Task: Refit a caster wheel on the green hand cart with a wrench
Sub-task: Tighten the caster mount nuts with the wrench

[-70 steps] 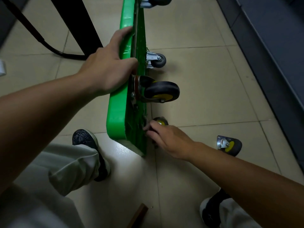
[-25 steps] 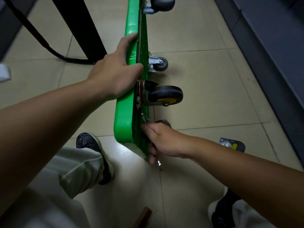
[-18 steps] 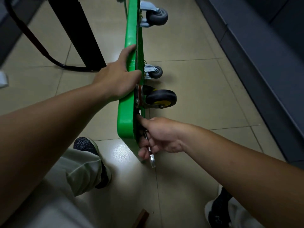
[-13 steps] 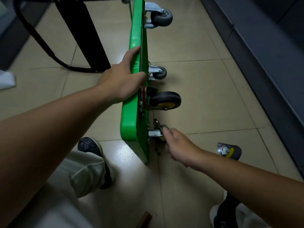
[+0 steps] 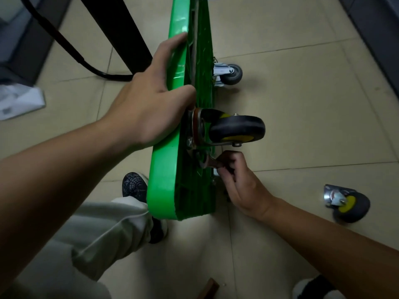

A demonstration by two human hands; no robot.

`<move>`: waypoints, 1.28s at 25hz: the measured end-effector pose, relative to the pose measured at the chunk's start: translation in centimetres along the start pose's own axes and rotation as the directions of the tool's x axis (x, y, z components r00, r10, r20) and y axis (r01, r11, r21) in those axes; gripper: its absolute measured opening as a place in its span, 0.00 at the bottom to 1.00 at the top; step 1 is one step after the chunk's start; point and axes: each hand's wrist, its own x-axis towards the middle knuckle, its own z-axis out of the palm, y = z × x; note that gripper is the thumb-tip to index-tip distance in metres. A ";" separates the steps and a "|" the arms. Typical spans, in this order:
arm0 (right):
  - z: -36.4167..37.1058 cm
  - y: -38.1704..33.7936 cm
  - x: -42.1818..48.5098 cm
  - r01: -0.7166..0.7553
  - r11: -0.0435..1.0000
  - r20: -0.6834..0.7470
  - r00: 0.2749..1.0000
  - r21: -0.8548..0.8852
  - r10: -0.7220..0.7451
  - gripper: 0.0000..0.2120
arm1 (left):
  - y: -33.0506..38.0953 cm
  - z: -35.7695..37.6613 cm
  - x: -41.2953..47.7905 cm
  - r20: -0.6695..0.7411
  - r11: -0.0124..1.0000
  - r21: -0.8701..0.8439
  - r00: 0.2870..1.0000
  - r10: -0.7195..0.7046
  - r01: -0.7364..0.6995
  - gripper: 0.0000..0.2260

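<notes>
Nearest: right hand (image 5: 239,182), fingers curled tight around a wrench (image 5: 212,164), just below the fitted caster (image 5: 236,129). Wrench head sits against the cart (image 5: 172,169) underside, on or right at a fastener by the caster's mounting plate; seating on the nut is too dark to confirm. Shaft runs roughly perpendicular to the deck, pointing away from it toward the right hand, so any swing is in a plane parallel to the deck, and the caster fork directly above looks like it limits the arc that way. Cart stands on its long edge, long axis running straight away from the person, underside facing right. Left hand (image 5: 151,104) is further out and on the opposite side: palm against the deck's top face, fingers hooked over the upper rim, thumb spread, bracing the cart. So right hand is the one at the fastener; left only reacts the torque. Judgement: step in hand is tightening the plate bolts, short strokes with resets likely. Risk: wrench slipping off and knuckles hitting the fork. Loose caster (image 5: 345,203) lies on the floor (image 5: 302,104) to the right, well apart. Further along the deck a small caster (image 5: 227,74) is mounted, clear of both hands.
</notes>
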 end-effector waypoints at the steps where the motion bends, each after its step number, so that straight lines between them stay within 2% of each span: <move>1: 0.3 0.1 0.2 0.023 0.999 -0.010 1.000 0.027 -0.023 0.09 | -0.1 0.1 0.0 -0.008 1.000 0.005 1.000 0.003 -0.003 0.35; 5: 1.7 0.4 0.4 0.041 0.996 -0.042 0.998 0.082 -0.037 0.08 | -0.4 0.2 0.4 -0.040 1.000 0.002 0.999 0.005 -0.005 0.35; 7: 2.4 0.0 0.2 0.003 0.995 -0.021 1.000 0.096 -0.001 0.04 | -0.5 0.2 0.4 -0.044 1.000 -0.015 0.999 0.005 -0.006 0.35; 14: 1.4 -4.1 -1.5 -0.152 0.981 0.125 0.983 0.124 0.137 0.07 | 0.0 0.1 0.0 -0.020 1.000 -0.022 1.000 0.006 -0.006 0.34; 17: 0.9 -6.1 -2.6 -0.228 0.962 0.143 0.968 0.152 0.207 0.10 | 0.3 0.2 -0.2 -0.010 1.000 0.004 1.000 -0.005 0.005 0.34; 19: 1.1 -7.9 -3.1 -0.349 0.894 0.167 0.935 0.280 0.313 0.13 | 0.4 0.2 -0.3 -0.022 0.999 0.035 0.999 -0.024 0.025 0.34; 21: 1.2 -10.0 -3.0 -0.499 0.742 0.209 0.866 0.448 0.455 0.13 | 0.6 0.2 -0.4 -0.039 0.997 0.062 0.998 -0.040 0.042 0.34; 23: 0.7 -12.1 -2.4 -0.591 0.651 0.234 0.799 0.477 0.554 0.13 | 0.8 0.3 -0.4 -0.046 0.996 0.075 0.998 -0.048 0.052 0.34; 25: 0.0 -13.5 -1.6 -0.647 0.579 0.280 0.751 0.496 0.598 0.13 | 0.8 0.3 -0.3 -0.039 0.996 0.080 0.998 -0.047 0.050 0.34; 29: -1.2 -15.5 -0.6 -0.692 0.468 0.391 0.708 0.550 0.587 0.13 | 0.8 0.1 -0.3 -0.034 0.996 0.075 0.999 -0.041 0.044 0.34; 31: -0.7 -15.0 -1.4 -0.697 0.471 0.369 0.700 0.541 0.611 0.12 | 0.6 0.1 -0.2 -0.037 0.996 0.079 0.999 -0.034 0.037 0.34; 32: -0.5 -14.0 -2.5 -0.655 0.550 0.297 0.740 0.518 0.603 0.12 | 0.6 0.2 -0.2 -0.033 0.997 0.075 0.999 -0.033 0.035 0.34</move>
